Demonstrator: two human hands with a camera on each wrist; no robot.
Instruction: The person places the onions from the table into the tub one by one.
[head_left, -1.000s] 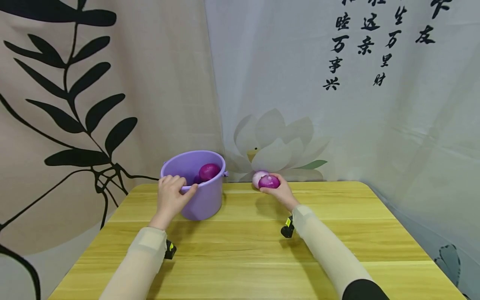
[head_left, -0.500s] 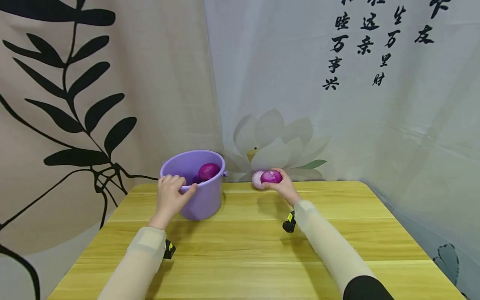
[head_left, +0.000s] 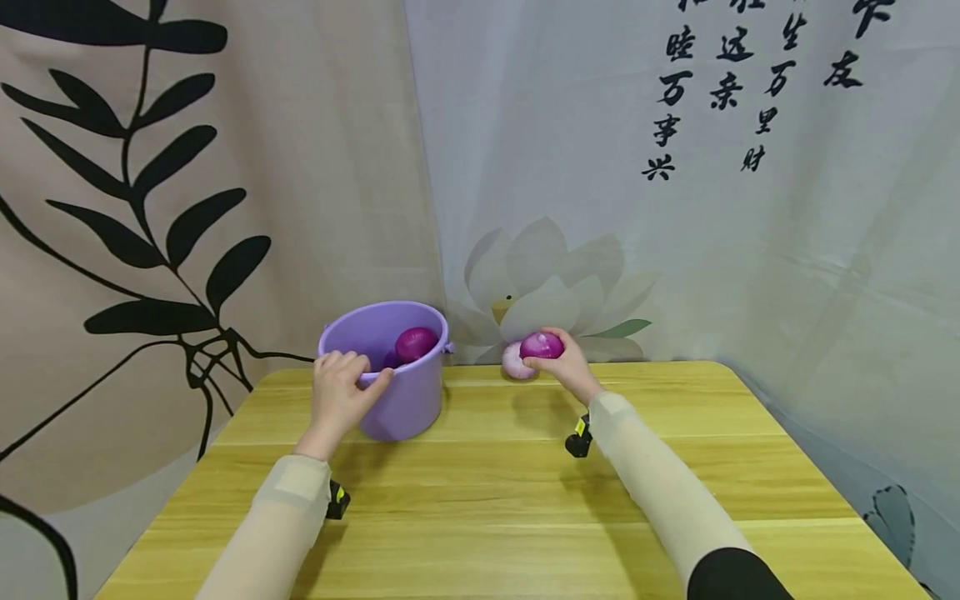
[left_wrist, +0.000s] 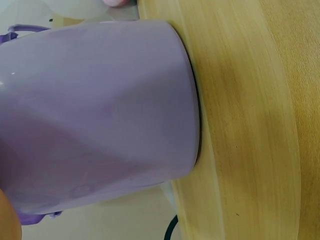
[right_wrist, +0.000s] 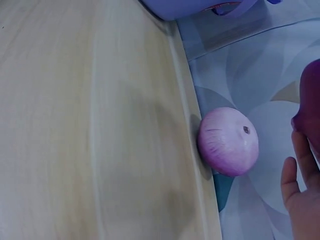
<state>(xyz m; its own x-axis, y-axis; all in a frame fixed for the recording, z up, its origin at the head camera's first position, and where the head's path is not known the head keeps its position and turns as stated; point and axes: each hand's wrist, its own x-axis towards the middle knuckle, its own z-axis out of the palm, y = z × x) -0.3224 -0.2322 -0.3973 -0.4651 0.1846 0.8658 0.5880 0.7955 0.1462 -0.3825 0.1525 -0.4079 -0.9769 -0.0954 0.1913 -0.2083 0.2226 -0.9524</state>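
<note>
My left hand (head_left: 341, 398) grips the near rim of a purple bucket (head_left: 405, 408), with the thumb outside along the rim. Inside the bucket lies a dark red onion (head_left: 416, 344), and part of a second one shows beside it. My right hand (head_left: 567, 367) holds a glossy red onion (head_left: 542, 345) between thumb and fingers, raised off the table. Just below it, a paler pink-purple onion (right_wrist: 228, 141) rests at the table's back edge. The left wrist view is mostly filled by the bucket's side wall (left_wrist: 100, 110).
The wooden table (head_left: 487, 500) carries the bucket at its back left. Behind it hangs a pale curtain (head_left: 337, 150) printed with dark leaves, a lotus and black writing, close against the back edge.
My right hand has lifted the red onion from beside the paler onion, moving slightly up and right. The left hand keeps its grip on the bucket rim.
</note>
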